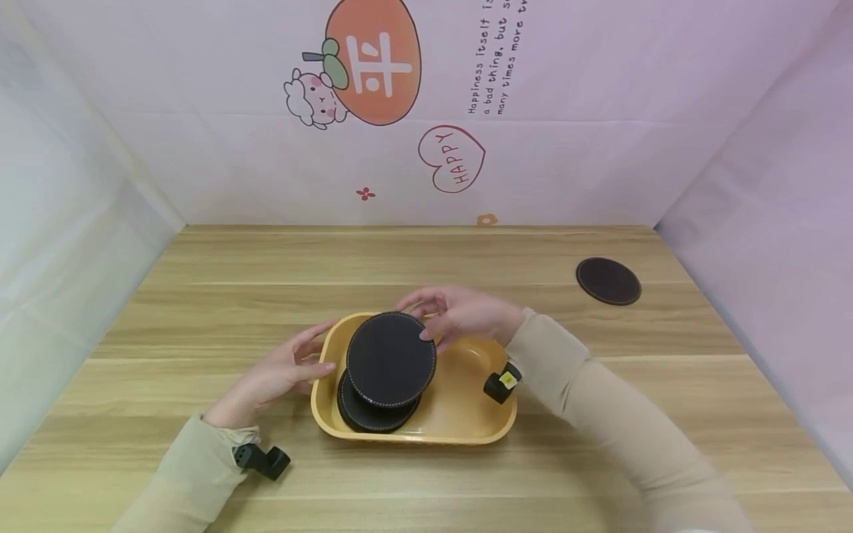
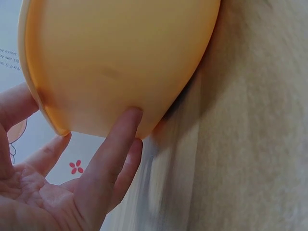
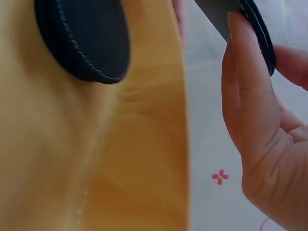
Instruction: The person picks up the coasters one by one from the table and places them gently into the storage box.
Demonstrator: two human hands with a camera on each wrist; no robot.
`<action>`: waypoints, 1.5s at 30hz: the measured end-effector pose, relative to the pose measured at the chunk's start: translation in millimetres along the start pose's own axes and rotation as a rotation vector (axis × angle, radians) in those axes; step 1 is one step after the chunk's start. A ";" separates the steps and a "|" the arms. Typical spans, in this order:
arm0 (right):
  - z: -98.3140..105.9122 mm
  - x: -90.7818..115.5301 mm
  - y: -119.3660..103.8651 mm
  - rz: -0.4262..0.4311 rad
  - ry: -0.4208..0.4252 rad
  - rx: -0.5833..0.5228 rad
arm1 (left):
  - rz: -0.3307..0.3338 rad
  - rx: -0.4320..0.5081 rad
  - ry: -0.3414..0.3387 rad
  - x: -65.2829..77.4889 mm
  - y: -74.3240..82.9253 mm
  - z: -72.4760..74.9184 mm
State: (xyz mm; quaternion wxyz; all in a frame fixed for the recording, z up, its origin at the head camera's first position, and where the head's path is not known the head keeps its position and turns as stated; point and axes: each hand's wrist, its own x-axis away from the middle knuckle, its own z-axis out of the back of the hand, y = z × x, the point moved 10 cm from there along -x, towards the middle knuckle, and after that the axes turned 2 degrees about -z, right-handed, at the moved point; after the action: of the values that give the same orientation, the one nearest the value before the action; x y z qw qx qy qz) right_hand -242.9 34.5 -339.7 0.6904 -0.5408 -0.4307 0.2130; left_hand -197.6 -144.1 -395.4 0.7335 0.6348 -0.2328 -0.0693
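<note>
A yellow plastic basket (image 1: 460, 437) stands on the table. At its left end my left hand (image 1: 283, 374) grips the wall, thumb over the rim and fingers against the outer side (image 2: 110, 57). Between thumb and fingers, my right hand (image 1: 463, 314) pinches the edge of a dark round coaster (image 1: 392, 359) with light stitching. That coaster is held above the basket's left half, tilted in the right wrist view. Beneath it, a stack of similar coasters (image 1: 376, 416) lies on the basket floor, partly hidden; how many cannot be told.
Another dark round coaster (image 1: 609, 280) lies flat on the wooden table (image 1: 266, 266) at the back right. A printed white cloth (image 1: 553, 163) hangs behind the table, with plain white cloths at both sides. Small black devices (image 1: 263, 460) are strapped to both wrists.
</note>
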 end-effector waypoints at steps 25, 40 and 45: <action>-22.8 -27.2 40.7 -0.136 -0.024 0.075 | -0.014 0.028 -0.009 -0.3 2.7 -2.1; -21.2 -31.1 43.7 -0.162 0.025 0.145 | 0.003 0.032 0.000 0.7 0.6 -2.1; -22.0 -31.3 42.0 -0.157 0.030 0.150 | -0.002 0.033 -0.006 0.6 1.6 -2.6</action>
State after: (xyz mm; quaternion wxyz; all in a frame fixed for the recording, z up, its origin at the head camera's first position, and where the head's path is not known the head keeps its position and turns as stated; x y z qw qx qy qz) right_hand -234.4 11.9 -391.1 0.7498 -0.4554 -0.4443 0.1815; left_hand -196.3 -141.7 -394.0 0.7223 0.6467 -0.2354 -0.0678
